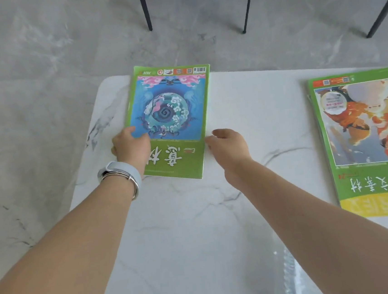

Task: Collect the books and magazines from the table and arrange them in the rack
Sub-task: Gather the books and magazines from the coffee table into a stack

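While the green-bordered magazine with the blue circular cover picture (170, 116) lies flat at the upper centre of the frame, on the far left corner of the white marble-patterned table (184, 230), the collecting step is judged to be at its start — nothing is lifted yet. The person's left hand (131, 148), with a pale blue watch band and a metal bangle (122, 175) at the wrist, grasps the magazine's left edge, thumb on the cover; the other fingers are hidden beyond the edge. The right hand (229, 147) sits just beside the magazine's right edge, fingers loosely curled and holding nothing; whether they touch the edge cannot be told. A second stack of green magazines with an orange picture (363, 140) lies at the right of the frame, well apart. No rack is in view. The next move probably calls for the right hand to close on the right edge — then a level two-handed lift off the table corner.
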The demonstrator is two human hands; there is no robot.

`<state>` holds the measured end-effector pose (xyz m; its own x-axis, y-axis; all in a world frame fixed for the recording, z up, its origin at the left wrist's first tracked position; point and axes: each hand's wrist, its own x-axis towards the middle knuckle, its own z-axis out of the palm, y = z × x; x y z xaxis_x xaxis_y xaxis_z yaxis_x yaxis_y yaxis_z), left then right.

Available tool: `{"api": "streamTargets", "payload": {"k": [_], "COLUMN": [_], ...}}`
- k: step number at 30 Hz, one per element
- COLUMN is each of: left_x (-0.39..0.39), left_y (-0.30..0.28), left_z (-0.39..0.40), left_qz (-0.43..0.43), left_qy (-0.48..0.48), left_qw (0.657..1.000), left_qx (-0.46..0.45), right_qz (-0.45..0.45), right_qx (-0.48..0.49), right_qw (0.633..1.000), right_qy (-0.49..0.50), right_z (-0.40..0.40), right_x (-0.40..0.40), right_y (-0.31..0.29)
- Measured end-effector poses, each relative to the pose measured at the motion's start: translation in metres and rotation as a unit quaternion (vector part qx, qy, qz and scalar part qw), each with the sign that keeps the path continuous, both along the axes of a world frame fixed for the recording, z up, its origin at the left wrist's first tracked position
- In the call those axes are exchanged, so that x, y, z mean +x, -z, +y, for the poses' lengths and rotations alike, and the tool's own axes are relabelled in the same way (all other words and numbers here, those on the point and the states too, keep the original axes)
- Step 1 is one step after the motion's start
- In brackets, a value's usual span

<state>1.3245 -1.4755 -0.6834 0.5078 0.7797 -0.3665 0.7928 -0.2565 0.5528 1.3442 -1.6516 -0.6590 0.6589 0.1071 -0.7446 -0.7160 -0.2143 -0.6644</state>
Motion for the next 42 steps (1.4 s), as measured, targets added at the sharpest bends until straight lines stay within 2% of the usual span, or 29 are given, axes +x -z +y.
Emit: {"api": "streamTargets", "payload": {"k": [2, 6, 11, 17, 23, 27, 31, 34, 42], "left_x": [0.003, 0.005, 0.0, -0.008, 0.0, 0.0, 0.005, 0.006, 0.012], "left_y": [0.005, 0.008, 0.01, -0.016, -0.026, -0.023, -0.001, 0.01, -0.001], "left_z": [0.013, 0.026, 0.007, -0.097, -0.236, -0.305, -0.33, -0.334, -0.347], "left_qz": [0.009, -0.035, -0.06, -0.121, -0.164, -0.132, -0.061, -0.018, -0.057], "left_qy": [-0.013, -0.039, -0.016, 0.021, 0.066, 0.092, 0.131, 0.141, 0.074], "left_qw": [1.0, 0.998, 0.99, 0.984, 0.96, 0.96, 0.979, 0.982, 0.982], "left_qx": [0.008, -0.037, -0.126, -0.132, -0.216, -0.231, -0.145, -0.121, -0.164], "right_qz": [0.02, 0.045, -0.012, -0.095, -0.147, -0.138, -0.13, -0.119, -0.072], "right_qx": [0.006, 0.007, -0.018, -0.066, -0.183, -0.232, -0.254, -0.278, -0.287], "right_qw": [1.0, 0.999, 1.0, 0.993, 0.969, 0.955, 0.953, 0.95, 0.951], "right_qy": [0.019, 0.023, -0.004, 0.028, 0.08, 0.122, 0.099, 0.076, 0.086], "right_z": [0.011, 0.018, 0.004, -0.094, -0.228, -0.296, -0.328, -0.337, -0.336], "right_x": [0.004, 0.008, 0.003, -0.001, -0.01, -0.012, -0.01, -0.006, 0.006], "right_y": [0.002, 0.006, 0.006, -0.006, -0.017, -0.018, -0.005, 0.008, 0.017]}}
